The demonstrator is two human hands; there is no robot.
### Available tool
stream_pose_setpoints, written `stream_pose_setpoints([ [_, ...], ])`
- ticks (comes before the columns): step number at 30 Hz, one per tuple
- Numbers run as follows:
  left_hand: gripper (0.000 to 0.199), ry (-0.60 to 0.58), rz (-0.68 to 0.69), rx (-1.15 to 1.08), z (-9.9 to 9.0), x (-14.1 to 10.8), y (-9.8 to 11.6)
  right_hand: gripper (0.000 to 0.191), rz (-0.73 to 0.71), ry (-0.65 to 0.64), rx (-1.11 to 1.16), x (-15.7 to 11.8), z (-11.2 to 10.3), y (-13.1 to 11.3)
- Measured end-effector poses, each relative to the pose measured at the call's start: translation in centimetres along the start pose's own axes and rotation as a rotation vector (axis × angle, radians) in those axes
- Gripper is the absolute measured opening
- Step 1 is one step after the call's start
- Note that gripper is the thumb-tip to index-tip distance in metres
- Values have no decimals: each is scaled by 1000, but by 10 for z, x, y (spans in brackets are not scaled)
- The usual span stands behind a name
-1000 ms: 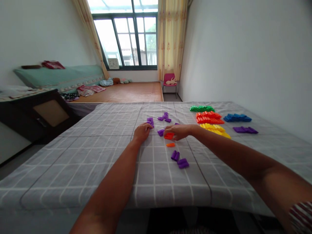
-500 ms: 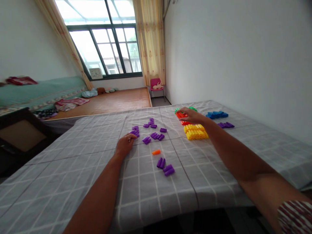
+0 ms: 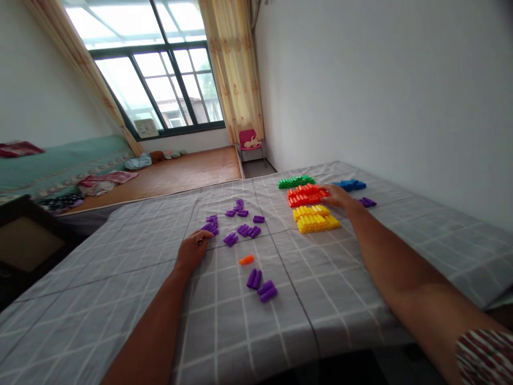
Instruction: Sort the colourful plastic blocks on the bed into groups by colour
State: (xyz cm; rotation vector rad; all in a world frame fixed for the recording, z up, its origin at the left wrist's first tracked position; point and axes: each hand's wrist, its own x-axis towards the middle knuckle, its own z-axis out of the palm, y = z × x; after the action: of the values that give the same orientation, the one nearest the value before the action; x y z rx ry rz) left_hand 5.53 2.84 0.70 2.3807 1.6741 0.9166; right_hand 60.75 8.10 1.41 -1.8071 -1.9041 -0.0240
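My left hand point(image 3: 191, 250) rests on the cloth with its fingers curled in, the fingertips against a cluster of small purple tubes point(image 3: 210, 222). Whether a tube sits between them is hidden. My right hand point(image 3: 335, 195) reaches out to the right end of a stacked block of red tubes point(image 3: 304, 197), its fingers stretched and touching the end tubes. In front of the red block lies a stack of yellow tubes point(image 3: 316, 220). Behind it are green tubes point(image 3: 295, 182). Beyond my right hand are blue tubes point(image 3: 352, 185) and a few purple tubes point(image 3: 367, 202).
More purple tubes point(image 3: 249, 230) lie scattered mid-table, with a single orange piece point(image 3: 247, 260) and other purple tubes point(image 3: 266, 291) nearer me. A grey checked cloth point(image 3: 232, 331) covers the table. A wall point(image 3: 380, 96) runs along the right; a pink chair point(image 3: 247, 140) stands beyond.
My right hand has moved from above the red block to its right end, uncovering the red and green tubes. My left hand stays by the purple cluster. The view has shifted slightly.
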Motion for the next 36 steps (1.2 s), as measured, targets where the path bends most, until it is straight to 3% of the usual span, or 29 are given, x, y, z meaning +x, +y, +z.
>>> stream_pose_setpoints([
  [3, 27, 8, -4, 0, -1, -1, 0, 46, 83, 42, 52, 0, 2, 8],
  [8, 28, 12, 7, 6, 0, -1, -4, 36, 218, 135, -25, -5, 0, 19],
  [12, 28, 9, 9, 6, 2, -2, -5, 29, 197, 95, -102, -7, 3, 18],
  [17, 29, 13, -3, 14, 1, -1, -4, 36, 169, 30, -47, -5, 3, 20],
  [26, 29, 9, -14, 1, 0, -1, -4, 37, 226, 81, 63, -3, 7, 23],
  [30, 30, 14, -15, -3, 0, -2, -4, 24, 253, 119, -51, -5, 8, 24],
  [36, 29, 17, -16, 12, 0, -1, -4, 21, 257, 106, -194, -10, 13, 22],
])
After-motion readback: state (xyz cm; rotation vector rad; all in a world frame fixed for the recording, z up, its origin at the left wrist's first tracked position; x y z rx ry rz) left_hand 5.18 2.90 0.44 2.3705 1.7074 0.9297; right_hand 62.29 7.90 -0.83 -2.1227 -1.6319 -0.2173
